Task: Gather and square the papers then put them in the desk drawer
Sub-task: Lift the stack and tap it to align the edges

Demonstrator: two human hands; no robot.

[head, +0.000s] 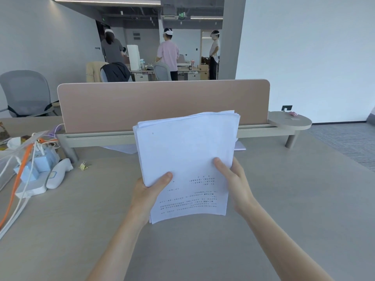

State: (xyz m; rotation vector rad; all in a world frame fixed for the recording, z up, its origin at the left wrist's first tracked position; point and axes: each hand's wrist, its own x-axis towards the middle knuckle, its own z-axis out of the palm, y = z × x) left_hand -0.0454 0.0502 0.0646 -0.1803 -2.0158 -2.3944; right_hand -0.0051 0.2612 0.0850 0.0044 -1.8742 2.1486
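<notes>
A thick stack of white printed papers [186, 155] is held up above the grey desk [284, 199], tilted away from me, its top edges uneven. My left hand [148, 191] grips the stack's lower left edge, thumb on the top sheet. On the lower right edge my right hand [233, 179] holds it the same way. Two more white sheets lie flat on the desk behind the stack, one at left [123, 148] and one at right [240, 147], partly under the shelf. No drawer is in view.
A pink divider panel [162, 104] on a low shelf [97, 138] crosses the desk's back. At the left lie a clear bag with cables and blue chargers [34, 163], a white handheld device [58, 173] and small clips [84, 165]. Three people stand far behind.
</notes>
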